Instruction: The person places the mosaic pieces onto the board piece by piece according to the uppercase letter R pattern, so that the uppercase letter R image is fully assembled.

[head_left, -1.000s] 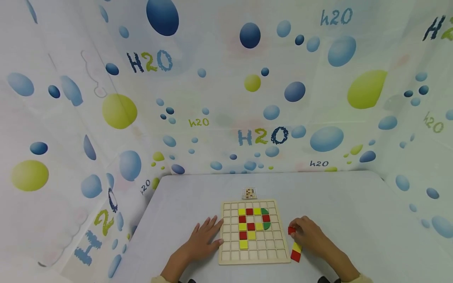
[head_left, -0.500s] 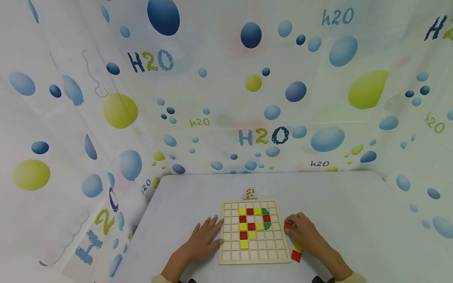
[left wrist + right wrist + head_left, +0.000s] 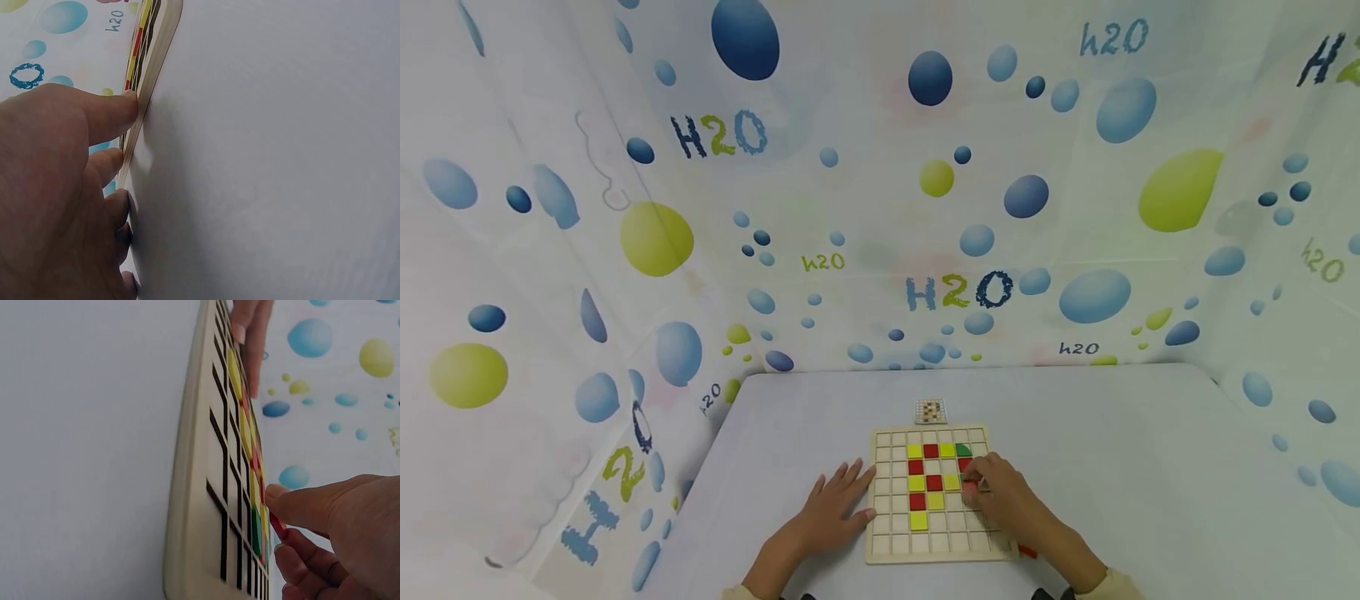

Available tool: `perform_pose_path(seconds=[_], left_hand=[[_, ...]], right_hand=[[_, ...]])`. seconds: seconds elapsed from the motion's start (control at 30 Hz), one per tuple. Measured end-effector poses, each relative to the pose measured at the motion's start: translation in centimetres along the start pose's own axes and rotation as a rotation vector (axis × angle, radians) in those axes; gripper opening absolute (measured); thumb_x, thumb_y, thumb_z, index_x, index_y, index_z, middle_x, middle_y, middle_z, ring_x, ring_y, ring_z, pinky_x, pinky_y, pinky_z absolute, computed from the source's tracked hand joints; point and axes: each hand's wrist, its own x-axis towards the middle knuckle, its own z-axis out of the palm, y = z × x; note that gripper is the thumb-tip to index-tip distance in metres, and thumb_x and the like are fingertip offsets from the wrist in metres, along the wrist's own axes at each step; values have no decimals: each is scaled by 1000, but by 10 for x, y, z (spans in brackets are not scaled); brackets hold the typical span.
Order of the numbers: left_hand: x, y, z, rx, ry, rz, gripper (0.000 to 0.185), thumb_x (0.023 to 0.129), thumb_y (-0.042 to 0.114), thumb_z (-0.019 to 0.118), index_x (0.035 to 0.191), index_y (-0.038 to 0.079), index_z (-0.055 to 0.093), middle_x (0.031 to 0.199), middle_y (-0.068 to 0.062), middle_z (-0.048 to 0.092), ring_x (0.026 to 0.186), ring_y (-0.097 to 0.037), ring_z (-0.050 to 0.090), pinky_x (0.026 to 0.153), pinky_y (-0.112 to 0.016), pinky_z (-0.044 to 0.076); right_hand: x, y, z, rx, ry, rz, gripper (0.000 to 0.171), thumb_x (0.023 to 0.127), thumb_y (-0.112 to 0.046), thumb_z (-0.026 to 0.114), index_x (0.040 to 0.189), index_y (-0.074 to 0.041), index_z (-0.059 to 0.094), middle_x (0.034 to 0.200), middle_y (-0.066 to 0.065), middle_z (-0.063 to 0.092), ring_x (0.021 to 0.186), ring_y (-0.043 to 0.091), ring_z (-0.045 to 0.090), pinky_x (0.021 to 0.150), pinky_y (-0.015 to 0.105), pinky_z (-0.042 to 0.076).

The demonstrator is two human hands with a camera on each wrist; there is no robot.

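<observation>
A wooden grid board [image 3: 887, 546] lies on the white table, with yellow, red and green tiles set in its upper cells. My left hand [image 3: 835, 504] lies flat on the table with straight fingers against the board's left edge [image 3: 147, 94]. My right hand [image 3: 996, 492] is over the board's right part and pinches a small red tile [image 3: 970, 486] between thumb and fingers, low over the cells. In the right wrist view the red tile [image 3: 277, 525] sits at the fingertips just above the board [image 3: 200, 487].
A small pattern card [image 3: 929, 410] lies beyond the board's far edge. A red tile [image 3: 1028, 551] peeks out on the table by my right wrist. The table [image 3: 1150, 467] is walled by a bubble-print curtain [image 3: 925, 208] at back and sides.
My right hand lifted a red tile from the table right of the board and carried it left over the board's cells. The left hand stayed put.
</observation>
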Motion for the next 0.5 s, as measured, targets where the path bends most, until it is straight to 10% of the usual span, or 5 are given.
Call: perform_pose_path(seconds=[0.5], left_hand=[[-3,5,-4,-10,5,13,74,103,52,59,165,18,38,173,-15,29,161,-43,22,123,-76,12]], right_hand=[[-12,-14,20,-100,-75,-191,15,95,-28,80,97,-32,66,101,-17,58,94,6,49,83,36,44]])
